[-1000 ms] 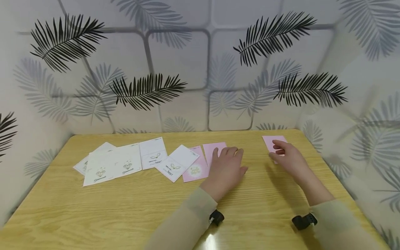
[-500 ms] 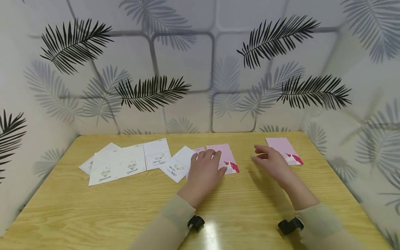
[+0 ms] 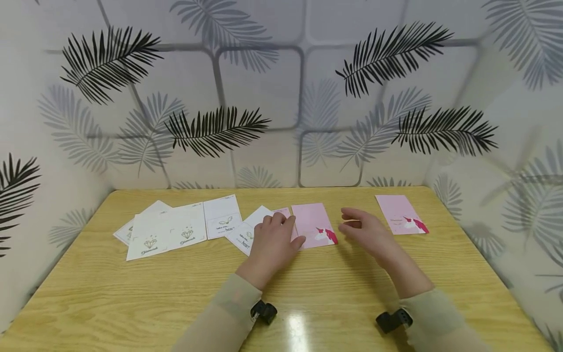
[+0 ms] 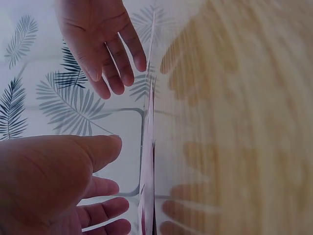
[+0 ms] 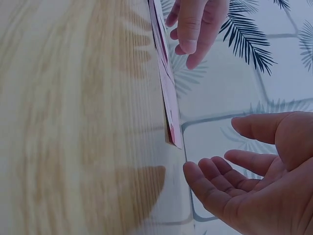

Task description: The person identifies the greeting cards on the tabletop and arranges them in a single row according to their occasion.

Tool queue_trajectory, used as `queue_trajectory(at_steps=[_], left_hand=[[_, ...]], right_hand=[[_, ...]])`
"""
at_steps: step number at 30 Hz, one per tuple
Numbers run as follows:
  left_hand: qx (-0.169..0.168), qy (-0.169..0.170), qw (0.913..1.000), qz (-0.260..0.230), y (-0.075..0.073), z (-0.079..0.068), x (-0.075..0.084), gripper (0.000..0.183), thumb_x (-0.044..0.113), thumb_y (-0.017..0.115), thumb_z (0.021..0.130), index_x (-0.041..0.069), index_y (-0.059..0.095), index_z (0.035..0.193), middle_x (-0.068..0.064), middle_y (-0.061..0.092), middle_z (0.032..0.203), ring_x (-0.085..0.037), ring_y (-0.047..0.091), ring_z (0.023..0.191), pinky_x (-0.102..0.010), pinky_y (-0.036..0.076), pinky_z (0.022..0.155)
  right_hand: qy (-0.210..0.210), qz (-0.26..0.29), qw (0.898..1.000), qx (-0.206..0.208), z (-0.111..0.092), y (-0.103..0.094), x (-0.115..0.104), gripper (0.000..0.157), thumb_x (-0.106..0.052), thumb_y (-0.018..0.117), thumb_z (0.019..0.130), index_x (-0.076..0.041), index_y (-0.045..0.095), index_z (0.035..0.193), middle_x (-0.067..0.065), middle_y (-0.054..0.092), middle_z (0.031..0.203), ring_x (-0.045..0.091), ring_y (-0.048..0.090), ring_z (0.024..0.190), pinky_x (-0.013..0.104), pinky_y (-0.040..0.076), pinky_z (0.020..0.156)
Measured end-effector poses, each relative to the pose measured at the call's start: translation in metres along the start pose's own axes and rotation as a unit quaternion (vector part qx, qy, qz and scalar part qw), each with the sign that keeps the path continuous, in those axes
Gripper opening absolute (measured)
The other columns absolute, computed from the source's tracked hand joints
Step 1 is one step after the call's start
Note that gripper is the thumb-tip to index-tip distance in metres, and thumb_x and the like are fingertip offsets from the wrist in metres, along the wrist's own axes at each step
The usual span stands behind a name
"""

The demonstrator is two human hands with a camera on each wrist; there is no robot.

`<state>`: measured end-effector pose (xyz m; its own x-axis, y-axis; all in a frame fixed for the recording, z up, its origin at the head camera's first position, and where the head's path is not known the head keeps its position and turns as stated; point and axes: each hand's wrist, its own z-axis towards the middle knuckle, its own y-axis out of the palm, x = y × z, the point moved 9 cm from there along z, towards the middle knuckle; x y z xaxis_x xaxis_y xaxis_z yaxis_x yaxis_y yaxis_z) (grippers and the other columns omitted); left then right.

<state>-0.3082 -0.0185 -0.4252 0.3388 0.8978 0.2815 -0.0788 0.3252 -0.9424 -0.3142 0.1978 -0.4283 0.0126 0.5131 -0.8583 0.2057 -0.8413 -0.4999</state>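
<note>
My left hand hovers over a white card with a wings print and a mostly covered pink card. Just right of it lies a pink unicorn card. The right hand hangs above the table between that card and a second unicorn card. In the left wrist view, the left thumb and fingers are extended and apart from the cards' edges. The right wrist view shows the right fingers loosely bent, holding nothing.
To the left lie another wings card, a wide white sheet with diamond prints and a white card partly beneath it. The wooden table meets a leaf-patterned backdrop at its back edge.
Both hands have moved left. The left hand has uncovered the middle unicorn card and now covers the wings card; the right hand has left the far-right unicorn card, showing its print.
</note>
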Motion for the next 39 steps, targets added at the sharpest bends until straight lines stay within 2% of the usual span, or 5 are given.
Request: queue_trajectory(at_steps=[4,11,19,28,39], left_hand=[[-0.012,0.001,0.9999,-0.004,0.002,-0.001,-0.001,0.059,0.047,0.072,0.108,0.009,0.065,0.152,-0.015,0.063,0.135,-0.038,0.056,0.121,-0.059,0.048,0.103],[-0.035,-0.002,0.9993,-0.012,0.006,-0.003,-0.004,0.056,0.043,0.074,0.107,0.01,0.065,0.151,-0.016,0.061,0.132,-0.038,0.053,0.12,-0.06,0.045,0.106],[-0.037,0.008,0.9993,0.003,0.006,-0.003,-0.001,0.051,0.041,0.077,0.105,0.01,0.069,0.146,-0.015,0.06,0.13,-0.036,0.052,0.115,-0.059,0.046,0.102],[-0.035,0.013,0.999,0.026,0.009,-0.002,-0.001,0.045,0.044,0.076,0.105,0.013,0.074,0.138,-0.013,0.06,0.128,-0.035,0.052,0.114,-0.057,0.047,0.1],[-0.042,0.007,0.9986,0.031,0.012,-0.002,-0.002,0.047,0.045,0.075,0.106,0.014,0.073,0.141,-0.013,0.06,0.13,-0.035,0.051,0.116,-0.057,0.046,0.103]], right_hand=[[0.008,-0.001,1.0,-0.004,-0.001,0.005,-0.001,0.065,-0.022,0.066,0.112,0.001,0.042,0.167,0.025,0.048,0.165,0.042,0.052,0.145,0.056,0.047,0.117],[0.001,-0.003,1.0,-0.011,-0.003,0.008,-0.004,0.066,-0.024,0.067,0.112,0.004,0.041,0.166,0.028,0.047,0.166,0.045,0.051,0.146,0.057,0.048,0.116],[0.019,0.006,0.999,-0.04,-0.004,0.015,-0.004,0.066,-0.023,0.068,0.111,0.002,0.042,0.167,0.027,0.046,0.167,0.044,0.05,0.149,0.057,0.047,0.117],[0.022,0.008,0.999,-0.039,-0.005,0.016,-0.005,0.067,-0.023,0.068,0.111,0.003,0.042,0.166,0.028,0.047,0.165,0.044,0.051,0.146,0.058,0.046,0.118],[0.022,0.035,0.998,-0.041,-0.003,0.019,-0.003,0.063,-0.025,0.065,0.113,0.002,0.045,0.166,0.024,0.042,0.171,0.044,0.046,0.153,0.059,0.04,0.123]])
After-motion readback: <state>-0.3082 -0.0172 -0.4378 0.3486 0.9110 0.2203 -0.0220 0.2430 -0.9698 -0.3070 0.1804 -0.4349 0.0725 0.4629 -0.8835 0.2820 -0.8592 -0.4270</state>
